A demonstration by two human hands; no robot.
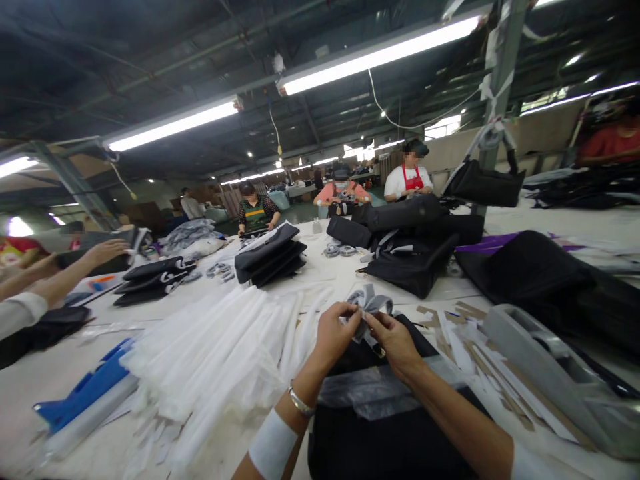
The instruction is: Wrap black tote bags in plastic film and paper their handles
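Your left hand [337,332] and right hand [399,343] both pinch the grey wrapping [369,298], fingertips close together, over the far end of the near black bag [385,440]. Clear plastic film [370,393] already lies across the bag. Wrapping's still loose and bunched, so I'd call it part-done. Can't tell if the far stacked black bags [270,257] are finished.

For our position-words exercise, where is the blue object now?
The blue object lies lower left in the head view, on the table, left of the white pile.
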